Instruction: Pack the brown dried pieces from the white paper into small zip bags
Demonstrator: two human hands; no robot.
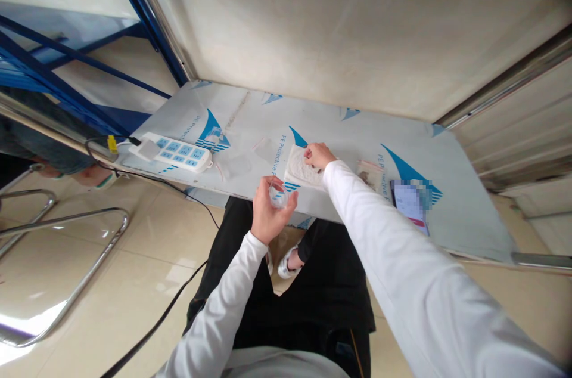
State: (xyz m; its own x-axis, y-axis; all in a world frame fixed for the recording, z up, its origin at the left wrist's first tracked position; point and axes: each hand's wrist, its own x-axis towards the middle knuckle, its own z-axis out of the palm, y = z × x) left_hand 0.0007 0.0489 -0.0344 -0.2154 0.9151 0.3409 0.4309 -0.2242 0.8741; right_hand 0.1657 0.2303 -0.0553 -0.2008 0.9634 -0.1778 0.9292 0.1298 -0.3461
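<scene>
My left hand (pixel 270 211) is curled round a small clear plastic cup (pixel 277 194) at the front edge of the table. My right hand (pixel 320 155) is over a white, crumpled-looking pad (pixel 297 170), its fingertips pinched together near the pad's surface. What they pinch, if anything, is too small to make out. A few small dark specks show on the pad beside the fingers. Just right of my right wrist lies a small clear bag (pixel 370 174) with something brownish in it, partly covered by my sleeve.
The table (pixel 250 107) carries blue-printed protective film. A white power strip (pixel 181 152) with a plugged-in adapter lies at the left, its black cable running off the front edge. A phone (pixel 410 205) lies at the right. Another person's legs (pixel 49 151) show far left, near a metal chair frame (pixel 117 241).
</scene>
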